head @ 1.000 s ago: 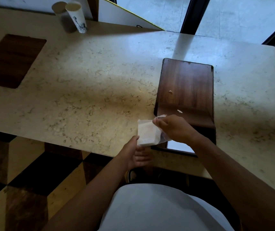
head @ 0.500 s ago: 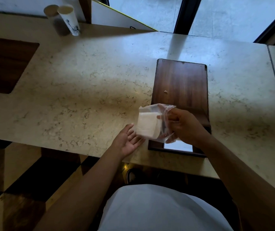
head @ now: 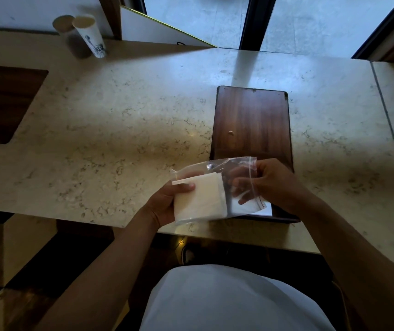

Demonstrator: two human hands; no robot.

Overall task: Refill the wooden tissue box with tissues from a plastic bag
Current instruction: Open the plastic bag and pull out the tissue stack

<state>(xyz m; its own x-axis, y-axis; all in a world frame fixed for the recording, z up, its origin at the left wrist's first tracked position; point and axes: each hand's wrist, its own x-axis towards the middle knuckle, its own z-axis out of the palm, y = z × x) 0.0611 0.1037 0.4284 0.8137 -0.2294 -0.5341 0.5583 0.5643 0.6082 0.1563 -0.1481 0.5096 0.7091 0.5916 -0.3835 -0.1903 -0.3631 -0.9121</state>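
Table: a pale marbled table [head: 124,120] was seen from above, with its near edge running in front of the person.
Wooden tissue box: the wooden tissue box [head: 251,125] was laid flat on the table, right of centre, with its dark lid uppermost and a small pale knob on that lid; its near end was open and something white was seen inside.
Plastic bag: a clear plastic bag [head: 239,177] was held up over the near end of the box, just above the table edge; a red seal strip was seen along its right-hand mouth.
Tissues: a folded white stack of tissues [head: 200,197] was seen in the left part of the bag, well short of the mouth.
Left hand: the left hand [head: 167,201] was closed in a grip on the bag's left end, with the thumb pressed on top of the stack through the plastic and the fingers hidden beneath.
Right hand: the right hand [head: 274,185] was placed at the bag's mouth, its fingers seen through the clear film; a pinching grip on the plastic was apparent, though whether the fingers were inside the bag or behind it could not be told.
Paper cups: two paper cups [head: 83,34] were stood together at the far left corner of the table, well apart from the box.
Dark inset: a dark rectangular inset [head: 5,101] was seen in the table at the left.
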